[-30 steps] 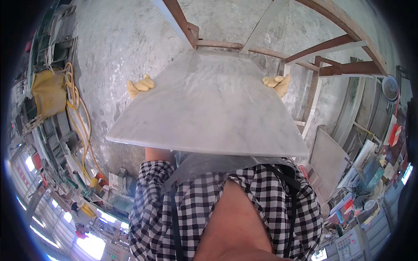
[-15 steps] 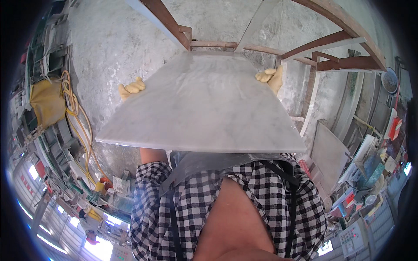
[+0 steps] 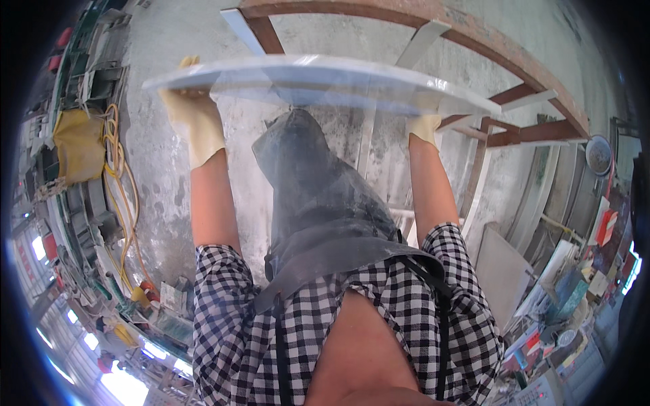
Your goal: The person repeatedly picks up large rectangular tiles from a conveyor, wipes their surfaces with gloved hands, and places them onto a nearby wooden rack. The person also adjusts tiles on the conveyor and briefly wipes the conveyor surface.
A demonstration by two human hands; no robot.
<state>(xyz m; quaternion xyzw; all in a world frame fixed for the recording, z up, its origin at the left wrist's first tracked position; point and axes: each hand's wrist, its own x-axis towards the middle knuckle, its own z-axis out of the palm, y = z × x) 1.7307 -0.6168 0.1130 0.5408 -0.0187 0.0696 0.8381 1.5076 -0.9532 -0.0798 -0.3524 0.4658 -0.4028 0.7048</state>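
A pale grey-white stone slab [image 3: 325, 78] is held out in front of me, its near long edge facing up so that it looks like a thin curved band. Part of the far face is out of sight. My left hand [image 3: 195, 122], in a cream rubber glove, grips the slab near its left end, with fingers curled over the edge. Toward the right end, my right hand [image 3: 424, 126], gloved alike, supports the slab from below; its fingers are mostly hidden behind it. Just beyond stands a brown metal frame [image 3: 352, 9] with pale strips across it.
A dark grey apron [image 3: 318, 196] hangs down my front. To the left are a yellow cloth [image 3: 80, 147] and looped yellow hoses [image 3: 122, 183]. On the right, a flat slab [image 3: 502, 267] leans, and a round bucket [image 3: 598, 155] stands near the frame.
The slab has swung from lying broad-faced before me to nearly edge-on, lifted away from my body. My forearms and apron now show below it.
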